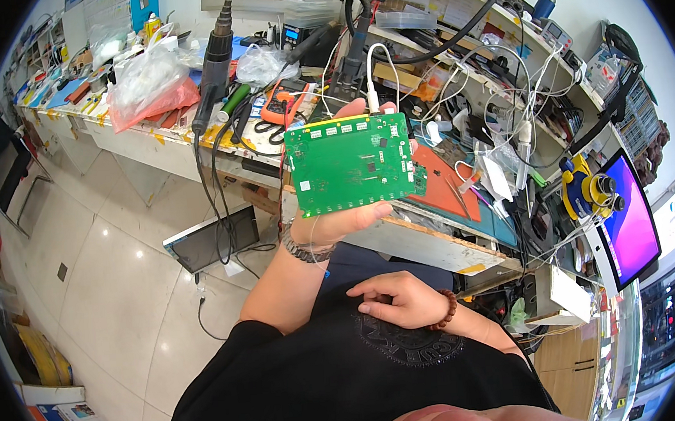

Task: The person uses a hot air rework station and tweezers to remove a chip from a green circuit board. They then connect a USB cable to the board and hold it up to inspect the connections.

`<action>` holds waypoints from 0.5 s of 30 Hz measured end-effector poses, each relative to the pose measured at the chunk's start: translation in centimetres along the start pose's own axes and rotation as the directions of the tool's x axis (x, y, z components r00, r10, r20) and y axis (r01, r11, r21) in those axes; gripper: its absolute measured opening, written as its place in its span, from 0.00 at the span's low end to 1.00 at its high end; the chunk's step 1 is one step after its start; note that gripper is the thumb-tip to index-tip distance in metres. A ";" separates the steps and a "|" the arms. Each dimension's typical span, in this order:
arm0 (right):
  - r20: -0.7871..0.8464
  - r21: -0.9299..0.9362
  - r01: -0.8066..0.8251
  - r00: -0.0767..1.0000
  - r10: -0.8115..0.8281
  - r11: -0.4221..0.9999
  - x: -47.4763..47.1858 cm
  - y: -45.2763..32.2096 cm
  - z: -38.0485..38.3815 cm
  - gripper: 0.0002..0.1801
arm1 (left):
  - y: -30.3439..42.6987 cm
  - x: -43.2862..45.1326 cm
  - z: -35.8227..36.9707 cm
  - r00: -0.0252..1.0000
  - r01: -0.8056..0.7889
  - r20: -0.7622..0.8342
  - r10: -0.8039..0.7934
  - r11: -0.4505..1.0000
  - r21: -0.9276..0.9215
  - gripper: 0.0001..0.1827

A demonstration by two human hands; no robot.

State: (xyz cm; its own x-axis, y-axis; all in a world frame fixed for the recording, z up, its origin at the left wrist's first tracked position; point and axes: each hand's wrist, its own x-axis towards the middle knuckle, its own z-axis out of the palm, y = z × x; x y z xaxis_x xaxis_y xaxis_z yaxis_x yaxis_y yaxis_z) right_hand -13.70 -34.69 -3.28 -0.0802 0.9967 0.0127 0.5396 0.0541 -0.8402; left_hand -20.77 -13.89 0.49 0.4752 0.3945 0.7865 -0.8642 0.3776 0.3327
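My left hand [344, 222], a metal-band watch at its wrist, holds a green circuit board [343, 172] up before me. The thumb lies along the near edge, and fingers show behind the far edge. White connectors line the board's far side. A white cable [372, 91] runs to its far edge beside a finger; whether it is plugged in I cannot tell. A small green board [420, 180] sits against the right edge. My right hand [399, 300], with a brown bead bracelet, rests empty in front of my black shirt, its fingers loosely bent and apart.
The bench beyond carries an orange multimeter [284, 101], a hot-air gun [218, 60], plastic bags [149, 80] and tweezers [458, 197] on an orange mat [438, 174]. Tangled cables, a blue-yellow microscope [585, 190] and a monitor [629, 219] are at right. A flat screen [216, 239] leans below the bench.
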 end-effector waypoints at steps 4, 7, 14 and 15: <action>-0.001 0.001 -0.001 1.000 0.001 1.000 0.0 0.2 0.1 0.16 | 0.3 0.0 0.1 0.996 0.079 -0.038 -0.085 0.988 -0.130 0.60; -0.014 0.008 0.001 1.000 -0.001 1.000 -0.1 0.3 0.2 0.16 | 0.3 -0.1 0.1 0.999 0.045 -0.019 -0.047 0.996 -0.072 0.59; -0.024 0.021 0.000 1.000 0.000 1.000 -0.1 0.6 0.3 0.17 | -0.2 0.0 0.0 1.000 -0.016 -0.012 0.016 1.000 0.017 0.59; -0.024 0.021 0.003 1.000 -0.003 1.000 -0.1 0.7 0.3 0.17 | -0.2 0.0 0.0 1.000 -0.015 -0.006 0.015 1.000 0.024 0.59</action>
State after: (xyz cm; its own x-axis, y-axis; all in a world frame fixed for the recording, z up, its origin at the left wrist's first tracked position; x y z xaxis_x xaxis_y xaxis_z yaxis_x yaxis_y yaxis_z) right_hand -13.58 -34.75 -4.00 -0.0615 0.9977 0.0282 0.5214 0.0562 -0.8514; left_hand -20.56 -13.97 0.40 0.4635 0.4052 0.7881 -0.8747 0.3516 0.3336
